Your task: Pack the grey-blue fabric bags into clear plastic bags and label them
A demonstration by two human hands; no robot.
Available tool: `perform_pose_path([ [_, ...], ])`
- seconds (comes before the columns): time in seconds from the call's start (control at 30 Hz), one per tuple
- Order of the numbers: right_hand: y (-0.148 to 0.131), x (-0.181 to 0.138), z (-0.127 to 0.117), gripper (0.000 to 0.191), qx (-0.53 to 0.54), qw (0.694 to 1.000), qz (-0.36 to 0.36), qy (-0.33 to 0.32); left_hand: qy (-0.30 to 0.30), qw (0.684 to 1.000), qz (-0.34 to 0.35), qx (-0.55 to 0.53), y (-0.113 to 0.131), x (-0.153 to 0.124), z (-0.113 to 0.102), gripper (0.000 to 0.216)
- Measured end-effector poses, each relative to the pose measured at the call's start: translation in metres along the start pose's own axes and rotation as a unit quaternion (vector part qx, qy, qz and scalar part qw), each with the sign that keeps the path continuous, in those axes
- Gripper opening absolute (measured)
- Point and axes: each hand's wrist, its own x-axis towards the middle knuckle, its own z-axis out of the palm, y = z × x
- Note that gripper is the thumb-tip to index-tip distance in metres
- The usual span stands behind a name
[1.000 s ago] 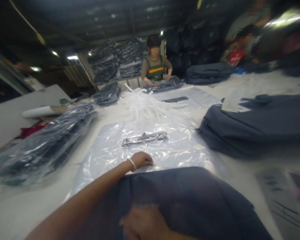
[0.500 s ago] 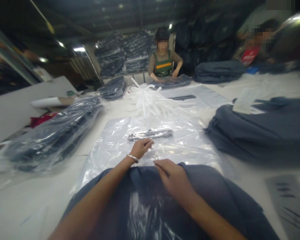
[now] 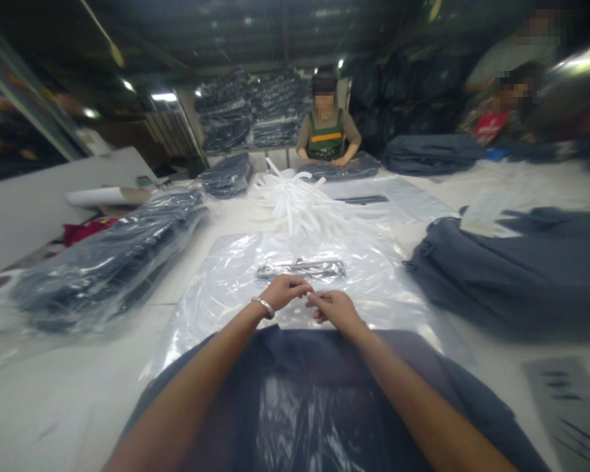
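While the left hand [image 3: 286, 292] and right hand [image 3: 335, 309] curled fingertip to fingertip (whether they pinched anything, I couldn't tell), the clear plastic [image 3: 381, 295] lay below, just beyond the dark cloth [image 3: 319, 367]. It looked light, floppy and slippery, probably best gripped by an edge.

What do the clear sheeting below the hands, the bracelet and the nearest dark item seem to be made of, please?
Clear sheeting: thin, glossy plastic film, judging by its creases and bright glints.
Bracelet: probably polished, silver-coloured metal, from its shine.
Dark item: mostly matte fabric, from its soft folds, with a glossy, possibly plastic patch.
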Motion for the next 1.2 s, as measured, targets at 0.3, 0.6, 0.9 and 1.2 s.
perform_pose_path([
  [0.3, 0.016, 0.004, 0.002, 0.020, 0.008, 0.997, 0.079, -0.023, 0.278, 0.958, -0.044, 0.050, -0.012, 0.029, -0.032, 0.042],
  [0.6, 0.017, 0.001, -0.005, 0.016, 0.129, 0.984, 0.122, -0.023, 0.069, 0.925, 0.142, 0.346, 0.000, -0.010, -0.006, 0.083],
  [0.9, 0.009, -0.022, -0.038, 0.014, 0.068, 0.987, 0.136, -0.057, 0.263, 0.934, -0.064, 0.231, -0.014, 0.000, -0.061, 0.060],
  [1.2, -0.037, -0.024, -0.022, 0.029, -0.332, 0.868, -0.367, -0.040, 0.215, 0.938, 0.009, 0.271, 0.015, -0.003, -0.028, 0.039],
])
